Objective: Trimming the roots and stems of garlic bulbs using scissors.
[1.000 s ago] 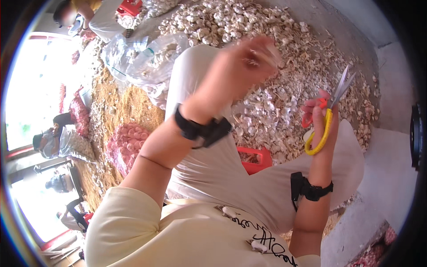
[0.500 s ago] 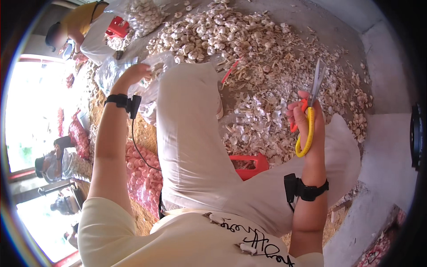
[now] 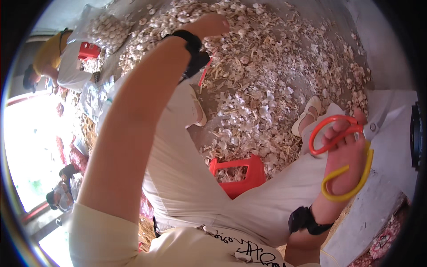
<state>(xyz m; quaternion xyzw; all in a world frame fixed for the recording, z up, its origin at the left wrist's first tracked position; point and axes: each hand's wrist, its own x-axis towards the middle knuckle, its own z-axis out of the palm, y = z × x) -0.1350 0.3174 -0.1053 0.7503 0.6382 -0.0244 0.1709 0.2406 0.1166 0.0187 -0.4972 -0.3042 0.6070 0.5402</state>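
Observation:
My left hand [image 3: 208, 24] is stretched far forward, a black band on its wrist, and rests with curled fingers on the heap of garlic bulbs and papery skins [image 3: 267, 66] that covers the floor. What the fingers hold, if anything, is hidden. My right hand [image 3: 344, 155] is at the right, beside my knee, and grips scissors [image 3: 340, 135] with one orange and one yellow loop. The pale blades point right, toward the grey wall. My legs in light trousers [image 3: 187, 169] fill the middle.
A red plastic stool [image 3: 238, 171] stands under me, and my white shoes [image 3: 307, 115] rest among the skins. A person in a yellow top [image 3: 49, 58] sits at the upper left by a red crate [image 3: 89, 50] and a clear bag of garlic [image 3: 106, 29]. A grey ledge [image 3: 387, 178] runs along the right.
My left hand swung from close in front of me out to the left, then forward onto the garlic heap. My right hand with the scissors dropped lower and to the right.

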